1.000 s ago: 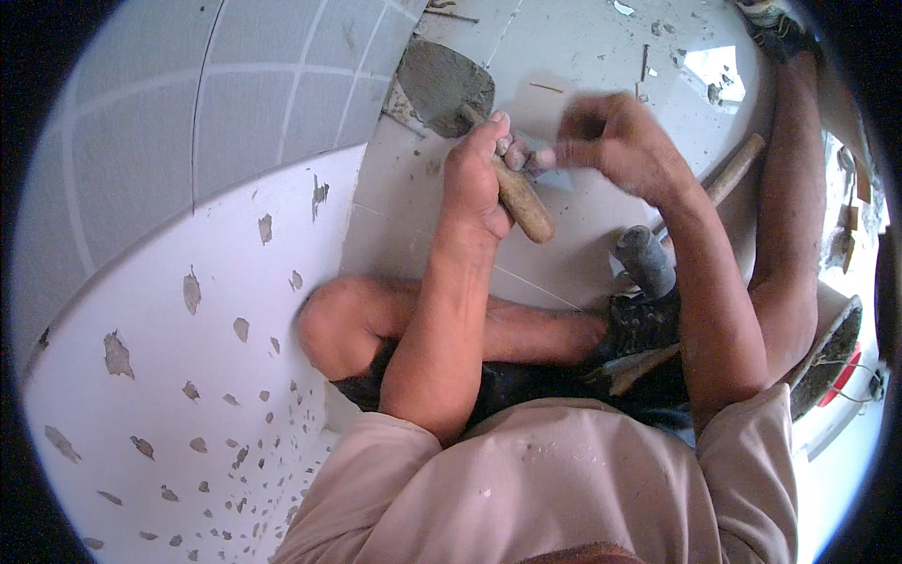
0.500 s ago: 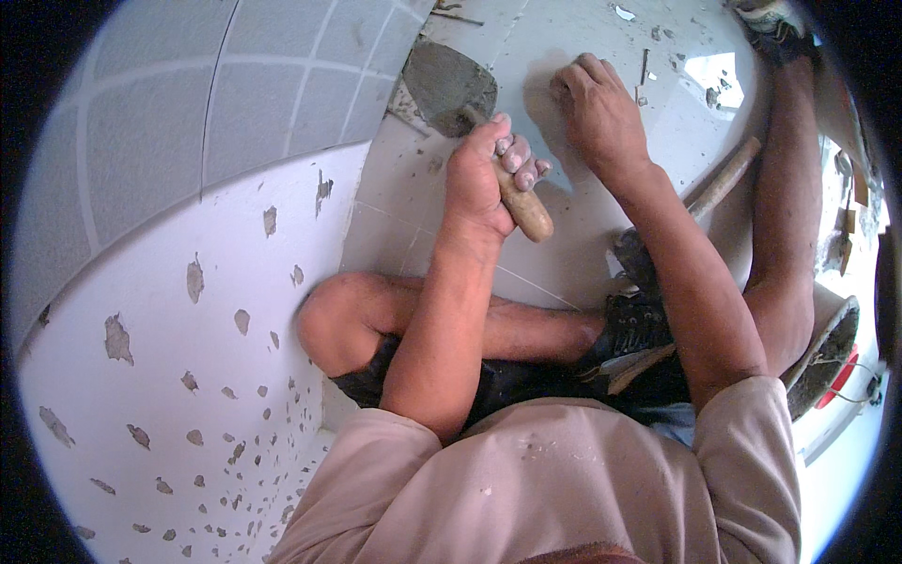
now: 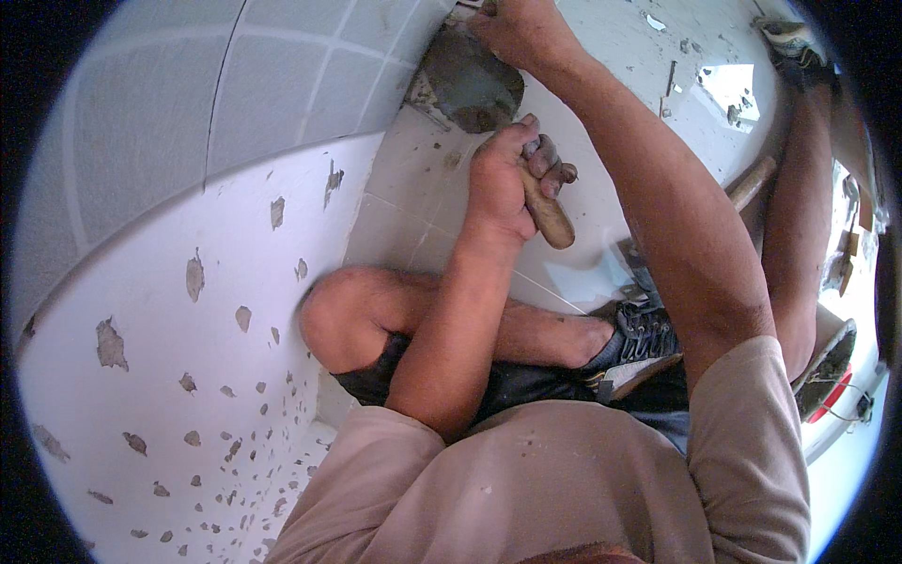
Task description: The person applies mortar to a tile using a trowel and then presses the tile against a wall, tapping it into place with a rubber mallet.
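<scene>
Head view: the left hand (image 3: pixel 515 183) is curled firmly round the handle of the trowel (image 3: pixel 474 85), thumb toward the blade, the butt of the handle sticking out below the fingers. Its grey-coated blade points away from the body, near the foot of the tiles (image 3: pixel 291 89); whether it rests on the floor (image 3: pixel 409 183) or hangs just above it, I cannot tell. At the upper edge, the right hand (image 3: pixel 528 38) is over the blade's far end, its fingers seemingly bent; part of them is cut off, so I cannot tell how far they are open, or whether they touch the blade or hold anything.

The likeliest trouble is tipping: a push by the right fingers on the far end would lever the blade against a one-handed grip, and any loose coating could slide off. Bare fingers that close to the rim could also get nicked or scraped. A sideways twist might knock the blade into the tiles and chip them. Lower down, the right forearm passes above the hammer (image 3: pixel 754 183), so a careless swing back could catch its shaft.
</scene>
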